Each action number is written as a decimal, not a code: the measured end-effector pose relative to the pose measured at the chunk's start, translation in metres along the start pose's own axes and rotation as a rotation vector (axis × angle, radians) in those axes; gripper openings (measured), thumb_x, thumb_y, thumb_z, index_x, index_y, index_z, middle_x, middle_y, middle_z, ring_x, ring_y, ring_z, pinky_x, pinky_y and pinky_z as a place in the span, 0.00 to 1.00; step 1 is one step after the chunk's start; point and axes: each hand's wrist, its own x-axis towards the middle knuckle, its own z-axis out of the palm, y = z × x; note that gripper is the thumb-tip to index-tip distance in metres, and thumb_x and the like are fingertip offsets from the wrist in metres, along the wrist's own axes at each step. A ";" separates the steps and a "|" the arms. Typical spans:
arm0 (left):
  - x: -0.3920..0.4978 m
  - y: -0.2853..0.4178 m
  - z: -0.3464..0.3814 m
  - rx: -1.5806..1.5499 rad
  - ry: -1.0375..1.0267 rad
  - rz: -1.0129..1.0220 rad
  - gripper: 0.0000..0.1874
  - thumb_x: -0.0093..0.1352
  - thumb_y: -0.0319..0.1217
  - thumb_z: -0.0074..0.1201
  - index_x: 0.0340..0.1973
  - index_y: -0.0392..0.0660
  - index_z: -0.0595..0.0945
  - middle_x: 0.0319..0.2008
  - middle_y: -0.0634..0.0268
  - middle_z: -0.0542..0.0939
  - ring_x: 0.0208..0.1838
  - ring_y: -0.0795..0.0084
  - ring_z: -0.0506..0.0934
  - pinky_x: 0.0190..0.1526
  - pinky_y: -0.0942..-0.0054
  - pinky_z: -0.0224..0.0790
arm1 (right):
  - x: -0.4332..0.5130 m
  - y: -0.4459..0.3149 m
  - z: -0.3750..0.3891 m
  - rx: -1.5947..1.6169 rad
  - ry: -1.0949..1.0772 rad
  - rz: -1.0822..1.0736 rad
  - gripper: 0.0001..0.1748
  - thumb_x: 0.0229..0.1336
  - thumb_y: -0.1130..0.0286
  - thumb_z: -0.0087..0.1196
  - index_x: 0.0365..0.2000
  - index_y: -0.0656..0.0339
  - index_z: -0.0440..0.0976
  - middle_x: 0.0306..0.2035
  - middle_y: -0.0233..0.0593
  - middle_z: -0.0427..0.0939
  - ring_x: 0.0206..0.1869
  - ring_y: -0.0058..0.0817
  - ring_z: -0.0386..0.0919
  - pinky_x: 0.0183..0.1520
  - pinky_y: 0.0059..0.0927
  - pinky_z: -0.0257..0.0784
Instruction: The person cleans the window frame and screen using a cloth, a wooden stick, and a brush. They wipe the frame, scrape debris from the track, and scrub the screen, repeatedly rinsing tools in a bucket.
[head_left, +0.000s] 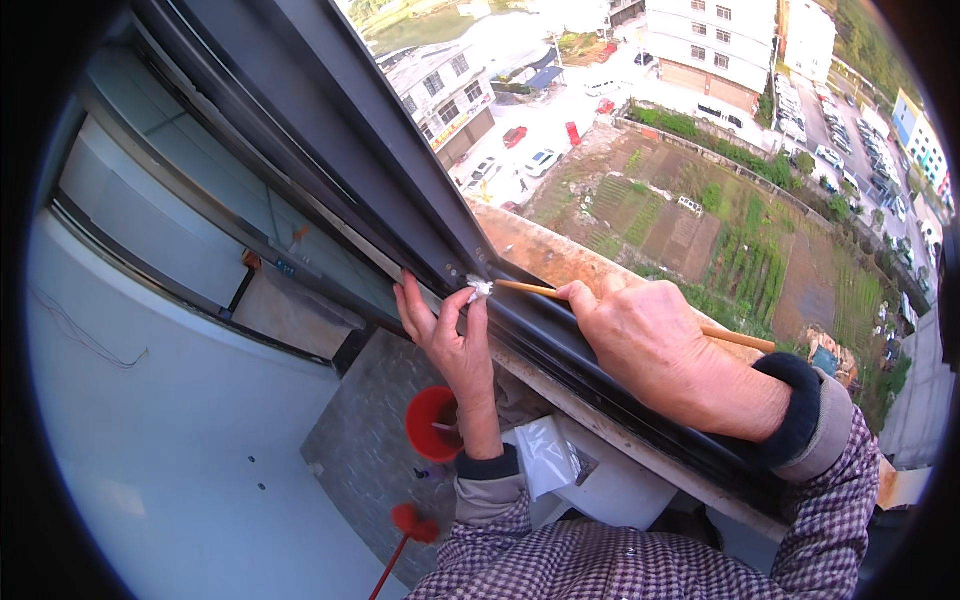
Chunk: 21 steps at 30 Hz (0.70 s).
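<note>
Between the fingertips of my left hand (454, 341) is a small wad of white material (480, 288), tissue-like, at the inner corner of a dark metal window frame (360, 142). My right hand (652, 337) grips a thin wooden stick (525, 288). Its tip points at the white wad and is close to it or touching; which one I cannot tell. The stick's other end sticks out past my right wrist. Both hands are over the frame's lower rail (536, 322), near the corner where it meets the upright.
Outside the window is a long drop to garden plots (679, 232) and parked cars. Below me indoors are a red bucket (435, 424), a red-headed tool with a long handle (405, 525) and a clear plastic packet (545, 454) on a white surface. A pale wall (172, 420) stands at left.
</note>
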 end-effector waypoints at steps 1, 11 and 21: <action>-0.001 0.002 0.001 -0.006 0.005 -0.002 0.05 0.60 0.27 0.62 0.33 0.48 0.84 0.70 0.53 0.58 0.73 0.47 0.51 0.69 0.54 0.45 | 0.000 0.000 -0.004 -0.014 0.019 -0.003 0.10 0.58 0.71 0.47 0.39 0.64 0.73 0.24 0.47 0.78 0.27 0.40 0.81 0.26 0.38 0.74; -0.010 0.022 -0.018 -0.049 -0.102 0.027 0.03 0.61 0.26 0.60 0.30 0.46 0.82 0.69 0.54 0.59 0.73 0.48 0.50 0.70 0.54 0.43 | 0.015 -0.005 0.013 -0.049 0.188 -0.047 0.06 0.51 0.72 0.51 0.30 0.64 0.74 0.26 0.44 0.78 0.29 0.36 0.81 0.29 0.33 0.75; -0.016 0.042 -0.054 -0.264 -0.287 -0.022 0.02 0.63 0.26 0.58 0.31 0.44 0.80 0.66 0.55 0.65 0.73 0.50 0.53 0.70 0.54 0.41 | -0.011 -0.001 -0.047 -0.072 -0.210 -0.132 0.08 0.57 0.71 0.49 0.35 0.64 0.73 0.24 0.44 0.77 0.27 0.40 0.80 0.28 0.38 0.74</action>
